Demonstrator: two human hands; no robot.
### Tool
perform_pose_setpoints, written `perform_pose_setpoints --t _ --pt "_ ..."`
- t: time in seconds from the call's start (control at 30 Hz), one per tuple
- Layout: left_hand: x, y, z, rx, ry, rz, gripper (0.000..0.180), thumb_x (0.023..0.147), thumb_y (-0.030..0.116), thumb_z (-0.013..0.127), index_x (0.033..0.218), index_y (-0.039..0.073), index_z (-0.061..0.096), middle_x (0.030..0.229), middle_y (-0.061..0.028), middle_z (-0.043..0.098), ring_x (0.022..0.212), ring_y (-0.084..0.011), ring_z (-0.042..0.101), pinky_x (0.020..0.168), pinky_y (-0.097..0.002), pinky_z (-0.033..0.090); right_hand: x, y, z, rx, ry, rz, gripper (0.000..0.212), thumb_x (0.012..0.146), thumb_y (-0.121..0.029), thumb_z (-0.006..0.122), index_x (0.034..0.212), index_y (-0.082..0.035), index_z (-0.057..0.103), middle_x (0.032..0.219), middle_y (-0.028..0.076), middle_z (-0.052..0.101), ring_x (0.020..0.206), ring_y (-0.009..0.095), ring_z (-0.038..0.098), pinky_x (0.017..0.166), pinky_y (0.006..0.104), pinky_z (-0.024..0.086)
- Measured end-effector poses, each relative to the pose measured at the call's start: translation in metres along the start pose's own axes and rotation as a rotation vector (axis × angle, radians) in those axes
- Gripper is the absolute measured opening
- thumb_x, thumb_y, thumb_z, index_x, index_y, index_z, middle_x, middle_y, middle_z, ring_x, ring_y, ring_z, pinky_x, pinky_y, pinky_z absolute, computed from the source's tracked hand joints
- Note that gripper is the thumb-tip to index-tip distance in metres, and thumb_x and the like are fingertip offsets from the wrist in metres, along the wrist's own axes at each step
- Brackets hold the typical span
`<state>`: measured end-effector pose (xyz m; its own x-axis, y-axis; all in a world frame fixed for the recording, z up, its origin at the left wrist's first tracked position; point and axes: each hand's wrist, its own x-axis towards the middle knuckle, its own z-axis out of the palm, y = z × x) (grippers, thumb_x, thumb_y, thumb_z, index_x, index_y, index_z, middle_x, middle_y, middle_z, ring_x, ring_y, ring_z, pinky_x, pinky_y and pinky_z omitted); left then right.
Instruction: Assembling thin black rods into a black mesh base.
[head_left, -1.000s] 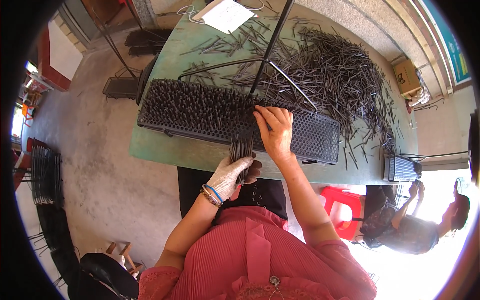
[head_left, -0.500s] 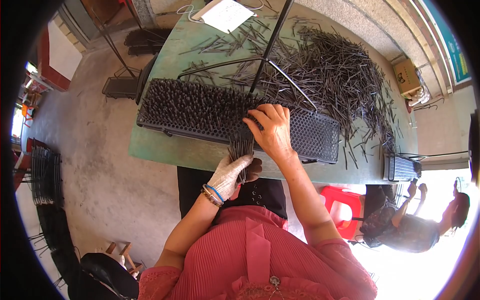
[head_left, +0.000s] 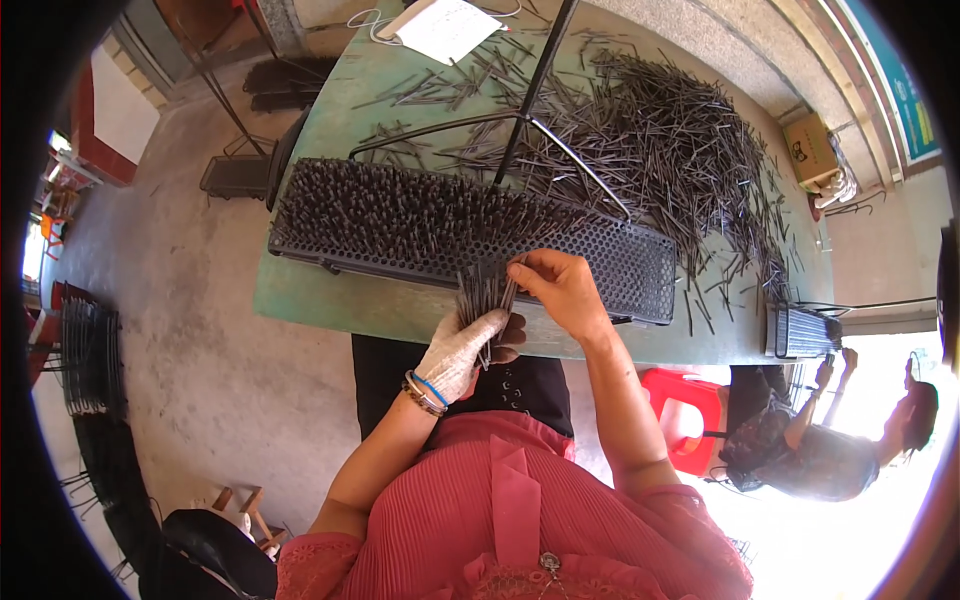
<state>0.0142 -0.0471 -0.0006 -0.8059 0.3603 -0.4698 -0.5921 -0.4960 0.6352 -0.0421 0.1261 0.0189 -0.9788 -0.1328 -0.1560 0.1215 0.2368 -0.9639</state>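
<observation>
My left hand (head_left: pixel 462 350), in a pale knitted glove, is closed around a bundle of thin dark rods (head_left: pixel 480 290) that point upward. My bare right hand (head_left: pixel 568 295) is beside the bundle, thumb and forefinger pinched on a rod at its right edge. Just beyond both hands lies a long black perforated rack (head_left: pixel 645 270) with a tall handle frame (head_left: pixel 540 95). Many upright rods (head_left: pixel 370 215) fill the holes across its left and middle. Toward the right end the holes show bare.
A large heap of loose rods (head_left: pixel 690 140) covers the green table (head_left: pixel 310 305) behind the rack. White paper (head_left: pixel 447 30) lies at the back. At the right are another rack (head_left: pixel 800 333), a red stool (head_left: pixel 685 415) and a person (head_left: pixel 820 455).
My right hand has come back from the rack toward me, to the bundle, and now pinches a rod there. My left hand stays in place with the bundle.
</observation>
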Motion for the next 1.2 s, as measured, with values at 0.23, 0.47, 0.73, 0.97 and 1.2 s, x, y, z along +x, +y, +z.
perform_pose_setpoints --t 0.23,0.47,0.73,0.97,1.2 --pt "0.003 -0.008 -0.012 -0.042 0.081 -0.014 0.028 0.094 0.023 0.063 0.112 0.002 0.059 0.097 -0.0116 0.070 0.082 -0.0213 0.070 0.067 -0.0331 0.057 0.014 -0.023 0.002 -0.033 0.164 -0.199 0.017 0.093 -0.011 0.064 0.101 0.003 0.066 0.079 0.001 0.066 0.073 0.004 0.056 0.066 0.0207 0.046" --pt "-0.001 -0.008 -0.015 -0.066 0.084 -0.025 0.024 0.094 0.020 0.062 0.111 0.003 0.059 0.095 -0.0107 0.069 0.079 -0.0202 0.069 0.067 -0.0323 0.058 0.039 -0.021 0.015 0.049 0.267 -0.315 0.017 0.094 -0.012 0.064 0.104 0.003 0.065 0.084 0.003 0.067 0.074 0.006 0.058 0.067 0.0227 0.048" --pt "0.000 -0.009 -0.017 -0.076 0.058 -0.061 0.024 0.095 0.019 0.061 0.113 0.003 0.058 0.095 -0.0100 0.069 0.080 -0.0189 0.069 0.068 -0.0324 0.058 0.043 -0.010 0.022 -0.170 0.360 -0.458 0.013 0.091 -0.007 0.065 0.101 0.001 0.064 0.088 0.010 0.066 0.075 0.017 0.063 0.070 0.0285 0.050" --pt "0.001 -0.008 -0.014 -0.089 0.067 -0.060 0.022 0.094 0.017 0.061 0.111 0.003 0.059 0.094 -0.0102 0.069 0.078 -0.0188 0.069 0.066 -0.0314 0.058 0.038 -0.018 0.022 -0.379 0.377 -0.648 0.016 0.089 -0.005 0.067 0.103 0.000 0.064 0.090 0.011 0.066 0.076 0.019 0.064 0.071 0.0288 0.051" --pt "0.001 -0.009 -0.014 -0.100 0.072 -0.057 0.021 0.094 0.016 0.062 0.111 0.003 0.059 0.093 -0.0103 0.070 0.076 -0.0185 0.069 0.064 -0.0305 0.058 0.035 -0.011 0.026 -0.382 0.332 -0.616 0.016 0.088 -0.004 0.067 0.104 0.000 0.066 0.095 0.012 0.067 0.082 0.022 0.066 0.073 0.0298 0.052"
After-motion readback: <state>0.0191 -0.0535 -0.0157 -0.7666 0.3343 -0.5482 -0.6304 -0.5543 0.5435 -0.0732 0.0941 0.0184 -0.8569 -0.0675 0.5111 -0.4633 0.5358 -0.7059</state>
